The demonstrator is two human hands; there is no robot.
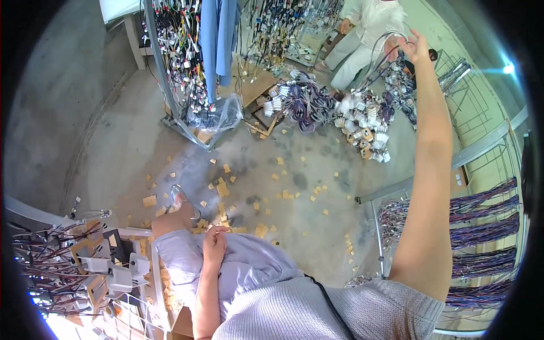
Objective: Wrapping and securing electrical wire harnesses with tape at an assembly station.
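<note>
Your right hand (pixel 416 48) is stretched far out and up to the right, fingers pinched around a thin looped grey wire (pixel 381 45) that arcs to its left, above the heap of wire harnesses with white connectors (pixel 362 122) on the floor. Your left hand (pixel 215 238) rests near you on your lap, fingers curled loosely shut, holding nothing that shows. Small tan tags (pixel 224 187) lie scattered over the concrete floor (pixel 294 187). Purple wire bundles (pixel 481 218) hang on the rack at right.
</note>
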